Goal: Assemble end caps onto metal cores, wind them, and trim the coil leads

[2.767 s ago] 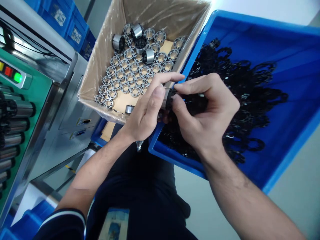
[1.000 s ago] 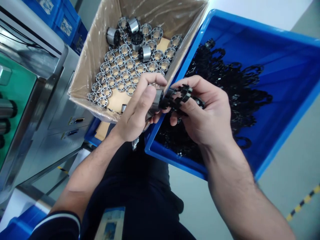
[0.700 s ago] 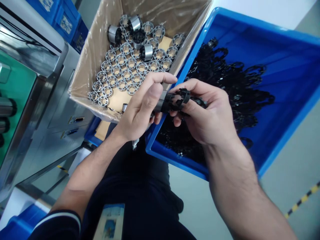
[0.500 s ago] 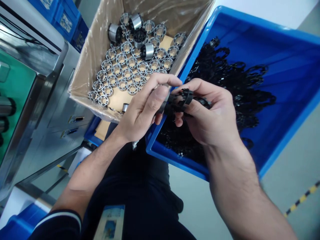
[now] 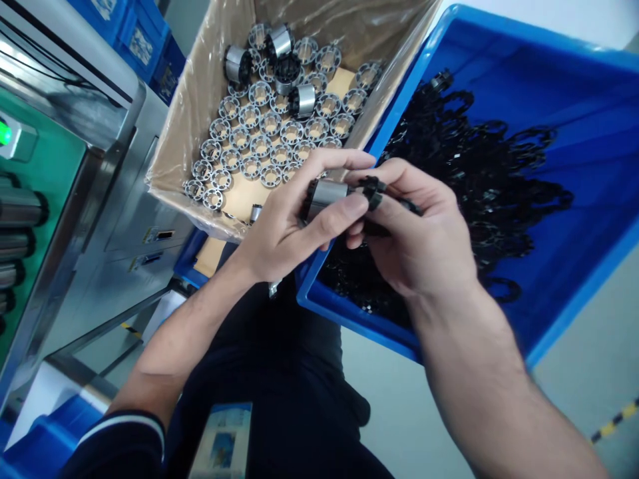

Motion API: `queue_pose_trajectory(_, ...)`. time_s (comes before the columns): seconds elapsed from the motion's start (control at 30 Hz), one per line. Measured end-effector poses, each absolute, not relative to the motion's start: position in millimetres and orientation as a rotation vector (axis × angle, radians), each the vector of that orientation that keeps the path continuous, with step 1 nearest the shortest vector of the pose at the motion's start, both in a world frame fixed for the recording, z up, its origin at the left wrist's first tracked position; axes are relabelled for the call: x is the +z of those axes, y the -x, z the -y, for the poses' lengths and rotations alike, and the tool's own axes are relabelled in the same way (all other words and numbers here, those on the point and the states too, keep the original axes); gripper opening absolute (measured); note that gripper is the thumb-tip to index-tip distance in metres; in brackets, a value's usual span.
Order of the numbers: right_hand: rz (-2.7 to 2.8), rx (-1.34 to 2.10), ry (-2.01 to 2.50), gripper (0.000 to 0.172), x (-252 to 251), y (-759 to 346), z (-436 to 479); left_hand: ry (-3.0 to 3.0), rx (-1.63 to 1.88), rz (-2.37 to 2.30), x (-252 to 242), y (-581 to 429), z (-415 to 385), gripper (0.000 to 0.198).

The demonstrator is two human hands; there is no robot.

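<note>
My left hand (image 5: 299, 213) is closed around a silver metal motor stator core (image 5: 330, 191) with a black end piece on its left side. My right hand (image 5: 419, 226) pinches a black plastic ring (image 5: 372, 191) against or close to the core's right end; fingers hide whether they touch. Another black part (image 5: 407, 205) shows between my right thumb and fingers. Under and beyond my right hand, a blue bin (image 5: 589, 106) holds a heap of black plastic rings (image 5: 479, 153). Beyond my left hand stands a lined cardboard box (image 5: 174, 146) of bare ring-shaped cores (image 5: 260, 145).
Several cores with black ends (image 5: 302, 101) lie on top of the bare ones in the box. At the left, a machine with a green surface (image 5: 60, 159) carries a row of metal cylinders (image 5: 20, 206). Blue crates (image 5: 134, 40) stand behind it.
My left thumb has stretched to the right along the core, so more of its silver side shows. The view has shifted slightly, and a green light now shows on the machine.
</note>
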State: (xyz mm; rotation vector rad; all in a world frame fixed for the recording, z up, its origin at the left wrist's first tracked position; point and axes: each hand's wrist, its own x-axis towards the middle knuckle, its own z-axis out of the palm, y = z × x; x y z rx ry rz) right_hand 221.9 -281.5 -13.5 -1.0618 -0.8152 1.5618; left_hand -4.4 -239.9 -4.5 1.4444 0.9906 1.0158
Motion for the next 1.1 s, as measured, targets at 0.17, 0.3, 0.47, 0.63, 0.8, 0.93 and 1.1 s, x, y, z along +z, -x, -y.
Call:
queue_pose_trajectory(0.17, 0.673, 1.418, 1.016, 0.04, -9.5, -227.4, 269.6, -1.728, 0.842, -1.189, 0.9, 57.8, 219.8, 0.046)
queue_pose_trajectory(0.3, 0.737, 1.41, 0.984, 0.054, -2.1, -221.9, 273.8, -2.089, 0.288, -1.408, 4.7, 85.4, 209.2, 0.046)
queue_pose_trajectory(0.47, 0.888, 1.537, 1.053, 0.041, -3.2, -217.3, 282.9, -2.148, 0.308, -1.341, -6.2, 97.6, 202.7, 0.072)
queue_pose_trajectory(0.63, 0.962, 1.561, 1.007, 0.04, -3.1, -220.2, 286.0, -1.612, 0.834, -1.176, -6.6, 74.7, 215.7, 0.066)
queue_pose_trajectory(0.8, 1.02, 1.526, 1.068, 0.059, -6.2, -223.4, 287.4, -1.068, 0.971, -0.982, -4.4, 14.9, 242.0, 0.044)
queue_pose_trajectory(0.93, 1.043, 1.463, 1.05, 0.063, -10.2, -226.5, 285.6, -1.006, 1.007, -0.959, -16.6, -20.8, 257.4, 0.079)
queue_pose_trajectory(1.1, 1.038, 1.424, 1.062, 0.058, -2.4, -225.6, 283.6, -1.053, 1.044, -0.904, -29.5, -25.6, 263.3, 0.077)
